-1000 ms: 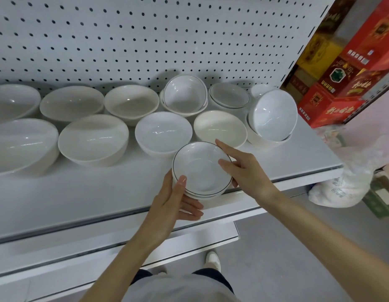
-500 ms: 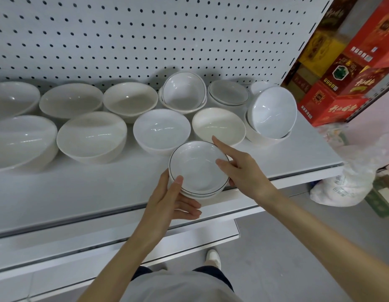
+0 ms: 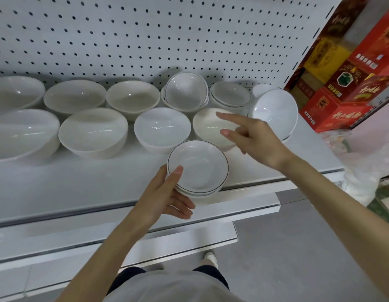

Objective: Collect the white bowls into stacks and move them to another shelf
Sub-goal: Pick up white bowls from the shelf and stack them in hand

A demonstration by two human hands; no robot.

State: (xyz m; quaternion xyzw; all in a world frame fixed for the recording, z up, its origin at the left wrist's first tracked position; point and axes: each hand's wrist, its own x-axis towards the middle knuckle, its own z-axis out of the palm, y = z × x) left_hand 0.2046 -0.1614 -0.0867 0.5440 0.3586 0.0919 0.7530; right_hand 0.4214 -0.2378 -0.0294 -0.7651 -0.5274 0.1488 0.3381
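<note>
The left hand (image 3: 165,197) grips the rimmed stack (image 3: 198,168) near the shelf (image 3: 80,188) edge; the right hand (image 3: 261,140), loose and empty, should lift the matching rear bowls (image 3: 230,94) squarely.

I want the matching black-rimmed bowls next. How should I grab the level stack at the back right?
Probably pinch the level stack by its near rim, thumb inside, right hand coming from the front over the cream bowl. Bowls hem in both sides; only the near edge looks open.

A white pegboard (image 3: 145,29) backs a white metal shelf (image 3: 80,188). Grey floor (image 3: 276,247) lies below. Red and yellow boxes (image 3: 341,101) are stacked to the right, above a white bag (image 3: 363,182).
</note>
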